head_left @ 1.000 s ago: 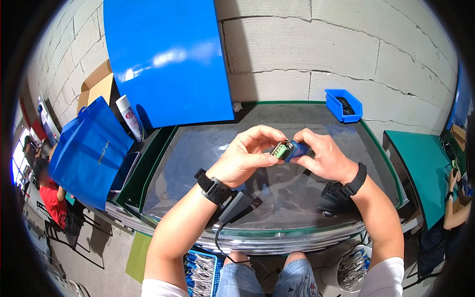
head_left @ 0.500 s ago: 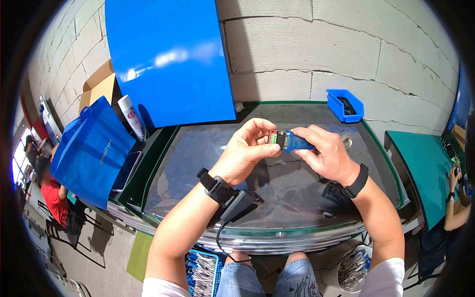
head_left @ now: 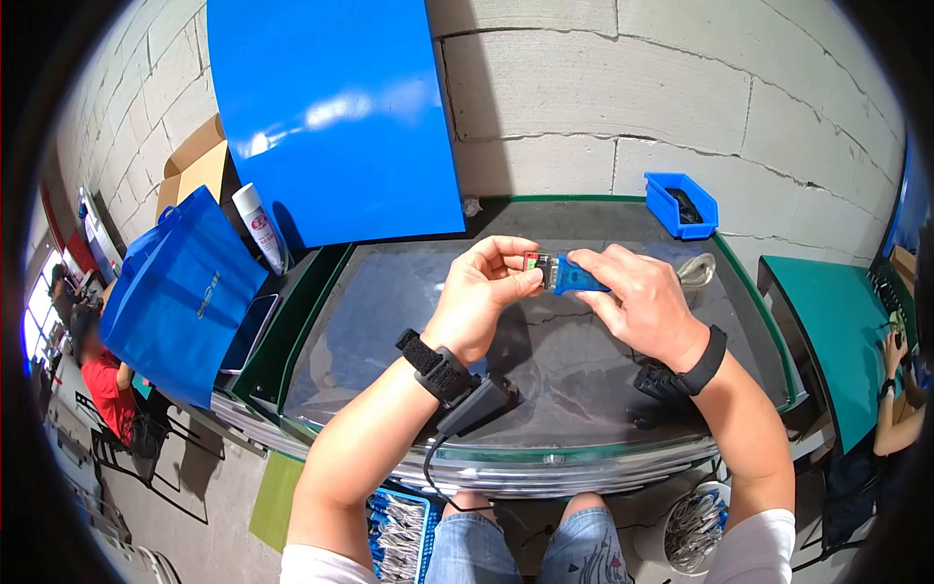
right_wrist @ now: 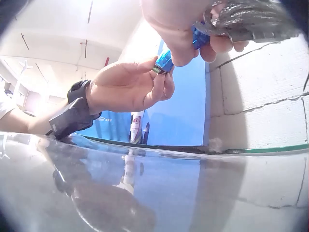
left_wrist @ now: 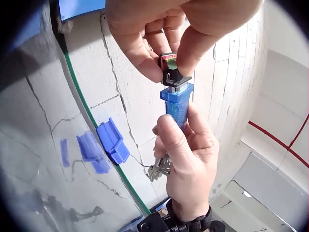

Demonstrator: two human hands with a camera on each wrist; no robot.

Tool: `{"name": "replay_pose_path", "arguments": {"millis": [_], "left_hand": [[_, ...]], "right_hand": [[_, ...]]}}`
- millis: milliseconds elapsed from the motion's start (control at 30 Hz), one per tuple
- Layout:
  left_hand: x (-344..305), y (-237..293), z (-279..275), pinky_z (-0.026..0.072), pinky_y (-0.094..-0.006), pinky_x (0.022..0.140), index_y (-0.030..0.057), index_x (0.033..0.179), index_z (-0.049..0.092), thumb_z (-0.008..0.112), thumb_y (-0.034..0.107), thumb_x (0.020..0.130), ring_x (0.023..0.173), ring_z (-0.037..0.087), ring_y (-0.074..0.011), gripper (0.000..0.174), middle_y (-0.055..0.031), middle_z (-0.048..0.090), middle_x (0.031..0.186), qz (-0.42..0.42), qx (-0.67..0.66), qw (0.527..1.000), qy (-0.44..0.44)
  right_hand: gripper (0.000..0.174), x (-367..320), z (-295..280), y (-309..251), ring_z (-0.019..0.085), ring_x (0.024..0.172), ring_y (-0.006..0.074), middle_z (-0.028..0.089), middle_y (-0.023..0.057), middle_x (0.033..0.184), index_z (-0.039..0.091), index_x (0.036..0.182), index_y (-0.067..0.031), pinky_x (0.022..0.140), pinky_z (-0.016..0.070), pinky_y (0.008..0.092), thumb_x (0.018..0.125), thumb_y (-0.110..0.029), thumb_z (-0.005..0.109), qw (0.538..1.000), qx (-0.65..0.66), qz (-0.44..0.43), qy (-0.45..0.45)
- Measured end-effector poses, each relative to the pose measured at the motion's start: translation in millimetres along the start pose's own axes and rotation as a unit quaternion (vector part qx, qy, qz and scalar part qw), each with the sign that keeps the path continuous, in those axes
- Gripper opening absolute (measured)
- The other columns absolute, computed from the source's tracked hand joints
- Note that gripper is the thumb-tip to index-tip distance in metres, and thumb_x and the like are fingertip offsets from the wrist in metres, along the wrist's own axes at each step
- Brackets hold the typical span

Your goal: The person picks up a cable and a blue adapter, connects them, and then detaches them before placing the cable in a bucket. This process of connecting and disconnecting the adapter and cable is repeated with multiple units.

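Note:
My left hand [head_left: 469,304] pinches a small black terminal-block adapter [left_wrist: 172,75] with green and red parts between thumb and fingers. The right hand [head_left: 644,304] grips a translucent blue cable connector [left_wrist: 177,102], its thumb along the near side. In the left wrist view the two pieces stand end to end, with a bit of metal showing at the joint. How deeply they are mated I cannot tell. From the connector, a bundled grey cable [head_left: 697,272] sticks out behind the right hand. Both hands are above the dark worktop [head_left: 574,389].
A blue parts bin [head_left: 681,206] holding black pieces stands at the back right. To the left are a spray can [head_left: 259,229], a blue bag [head_left: 180,292] and a tablet [head_left: 251,333]. Below the bench edge, a blue basket [head_left: 428,545] and a white bucket [head_left: 654,547] hold cables.
The adapter and connector have turned from a tilt to nearly level, staying end to end between the hands. The grey cable bundle has come into view behind the right hand.

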State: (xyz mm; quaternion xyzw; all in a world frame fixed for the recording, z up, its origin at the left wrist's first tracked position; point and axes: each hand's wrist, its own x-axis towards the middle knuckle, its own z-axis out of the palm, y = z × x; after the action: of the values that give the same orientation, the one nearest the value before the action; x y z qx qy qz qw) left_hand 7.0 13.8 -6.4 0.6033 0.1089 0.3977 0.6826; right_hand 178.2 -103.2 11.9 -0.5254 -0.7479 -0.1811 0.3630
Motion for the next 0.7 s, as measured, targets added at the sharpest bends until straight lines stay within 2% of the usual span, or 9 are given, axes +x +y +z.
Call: {"name": "replay_pose_path", "arguments": {"millis": [200,267,333,367,400,500,567,600,700], "left_hand": [[-2,2,3,0.0514,-0.0289,0.078,0.0018,0.104,0.055,0.063,0.001,0.080,0.081,0.058,-0.0130,0.025,-0.0042,0.058,0.087,-0.028,-0.006,0.999,0.024],[4,2,-13,0.0506,-0.0300,0.075,0.0023,0.104,0.054,0.060,-0.001,0.081,0.079,0.057,-0.0134,0.024,-0.0041,0.057,0.086,-0.003,0.033,0.994,0.106],[12,15,-29,0.0497,-0.0306,0.076,0.0036,0.107,0.051,0.057,0.001,0.084,0.073,0.057,-0.0141,0.023,-0.0040,0.058,0.086,0.046,-0.022,0.978,0.202],[11,16,-30,0.0499,-0.0312,0.077,0.0041,0.109,0.050,0.056,0.003,0.085,0.072,0.057,-0.0134,0.024,-0.0040,0.058,0.087,0.030,-0.064,0.984,0.165],[12,16,-28,0.0502,-0.0318,0.079,0.0046,0.110,0.050,0.056,0.005,0.087,0.072,0.057,-0.0127,0.025,-0.0039,0.059,0.088,0.016,-0.106,0.986,0.125],[6,8,-14,0.0518,-0.0323,0.082,0.0061,0.115,0.049,0.055,0.009,0.088,0.082,0.061,-0.0135,0.028,-0.0054,0.061,0.093,-0.031,-0.154,0.987,-0.035],[2,10,-10,0.0535,-0.0301,0.080,0.0056,0.112,0.051,0.056,0.009,0.088,0.088,0.062,-0.0160,0.025,-0.0079,0.061,0.099,-0.058,-0.156,0.981,-0.099],[1,10,-9,0.0535,-0.0301,0.080,0.0056,0.112,0.051,0.056,0.009,0.088,0.088,0.062,-0.0160,0.025,-0.0079,0.061,0.099,-0.059,-0.155,0.981,-0.101],[0,11,-8,0.0534,-0.0305,0.080,0.0049,0.109,0.052,0.057,0.009,0.087,0.090,0.062,-0.0196,0.023,-0.0105,0.059,0.104,-0.055,-0.157,0.973,-0.157]], "right_hand": [[0.031,-3,1,2,0.058,0.067,0.0320,0.056,0.0113,0.076,0.058,0.102,-0.0083,0.059,0.0464,0.0401,0.074,-0.015,0.067,0.999,0.003,0.023,-0.023],[0.029,-3,-1,4,0.058,0.067,0.0326,0.056,0.0117,0.076,0.058,0.102,-0.0079,0.059,0.0463,0.0405,0.074,-0.015,0.067,1.000,-0.015,0.022,-0.015],[0.027,-3,-9,16,0.057,0.066,0.0328,0.057,0.0126,0.076,0.059,0.100,-0.0057,0.058,0.0463,0.0389,0.075,-0.013,0.066,0.996,-0.005,0.074,0.040],[0.028,-2,-10,22,0.058,0.064,0.0269,0.059,0.0131,0.078,0.058,0.102,-0.0021,0.058,0.0467,0.0331,0.077,-0.010,0.065,0.993,0.056,0.100,0.039],[0.028,0,-9,21,0.058,0.064,0.0269,0.059,0.0131,0.078,0.058,0.102,-0.0021,0.058,0.0467,0.0331,0.077,-0.010,0.065,0.993,0.057,0.097,0.041],[0.031,-3,-5,17,0.057,0.071,0.0155,0.062,0.0119,0.089,0.055,0.108,0.0022,0.061,0.0463,0.0258,0.080,-0.009,0.063,0.969,0.222,0.107,0.015],[0.031,-3,-1,15,0.058,0.076,0.0157,0.061,0.0118,0.092,0.054,0.108,0.0014,0.066,0.0472,0.0273,0.081,-0.010,0.063,0.962,0.263,0.071,-0.019],[0.031,-4,3,15,0.058,0.078,0.0155,0.061,0.0117,0.094,0.054,0.109,0.0010,0.067,0.0474,0.0277,0.081,-0.010,0.063,0.957,0.284,0.058,-0.031],[0.030,-4,5,12,0.057,0.084,0.0153,0.060,0.0085,0.096,0.053,0.110,-0.0014,0.074,0.0465,0.0288,0.082,-0.007,0.062,0.937,0.338,0.065,-0.064]]}}
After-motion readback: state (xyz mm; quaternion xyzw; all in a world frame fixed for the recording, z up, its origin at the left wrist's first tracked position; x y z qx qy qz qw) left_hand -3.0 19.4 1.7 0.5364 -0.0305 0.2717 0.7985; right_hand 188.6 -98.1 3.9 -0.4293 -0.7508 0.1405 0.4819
